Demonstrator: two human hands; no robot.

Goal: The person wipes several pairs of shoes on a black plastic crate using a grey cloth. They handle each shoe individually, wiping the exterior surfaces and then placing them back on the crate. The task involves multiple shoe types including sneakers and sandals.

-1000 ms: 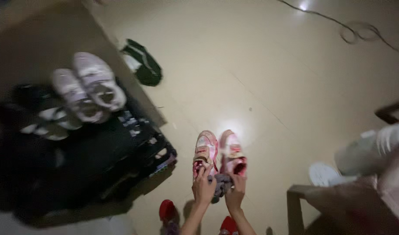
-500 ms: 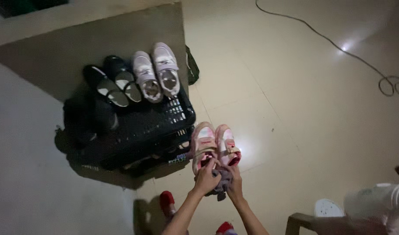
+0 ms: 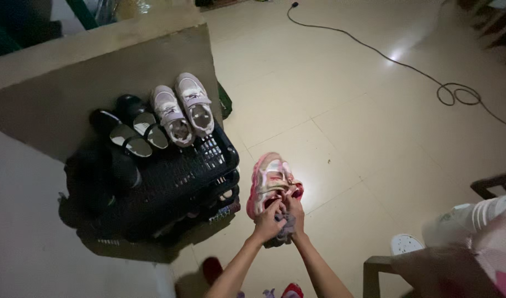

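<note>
While both forearms reach up from the bottom edge of the head view, the far left of the scene is taken by a black plastic shoe rack (image 3: 176, 176) standing against a low wall (image 3: 98, 72), with a pair of black shoes (image 3: 129, 127) on its top and a pair of pale lilac sneakers (image 3: 182, 107) just beside them to the right. Right of the rack, held above the cream tiled floor (image 3: 341, 127), is a pair of pink sneakers (image 3: 268, 182), pressed side by side with the toes pointing away from the person. The left hand (image 3: 268, 223) is curled around the heel end of the left-hand sneaker, its fingers (image 3: 274, 208) bent over the rim and touching the shoe. Between the two hands, below the heels, hangs a bunched grey cloth (image 3: 284, 232); which hand pinches it cannot be told. The right hand (image 3: 296, 212) closes on the heel of the right-hand sneaker, fingers folded tight against it, so the shoes lie beyond and above the fingertips rather than inside the palms. Farther right, a dark cable (image 3: 429, 77) snakes across the tiles, and at the lower right a white slipper (image 3: 405, 243) lies near a wooden chair (image 3: 385, 273).
</note>
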